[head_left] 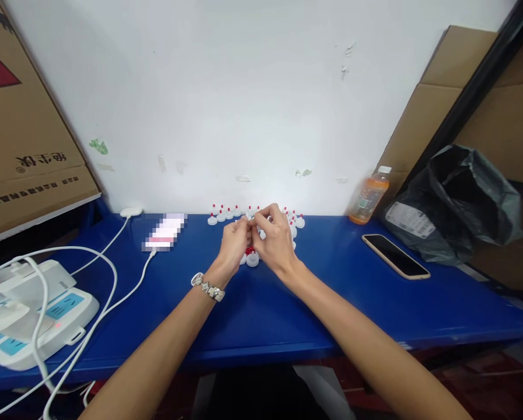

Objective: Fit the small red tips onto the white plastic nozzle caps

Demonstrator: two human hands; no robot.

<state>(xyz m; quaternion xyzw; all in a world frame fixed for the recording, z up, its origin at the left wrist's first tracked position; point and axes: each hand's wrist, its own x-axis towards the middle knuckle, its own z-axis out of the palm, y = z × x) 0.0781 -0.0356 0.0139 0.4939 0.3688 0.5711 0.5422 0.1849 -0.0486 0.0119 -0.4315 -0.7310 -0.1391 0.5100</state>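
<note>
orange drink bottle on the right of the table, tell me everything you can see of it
The bottle is clear plastic with a white screw cap, closed, and looks nearly full of orange liquid. A label wraps its lower half; the print is too small to read. It stands on the blue table at the back, by the white wall, leaning left in the picture. No hand touches it. A dark phone lies in front of it and a black plastic bag sits to its right.

The broad blue table top looks smooth and faintly glossy — likely painted or laminated. Small white plastic caps with red tips look hard and shiny. The silver wristwatch band gleams like metal. The black plastic bag is crinkled and softly shiny — the brown cardboard box is matt.
</note>
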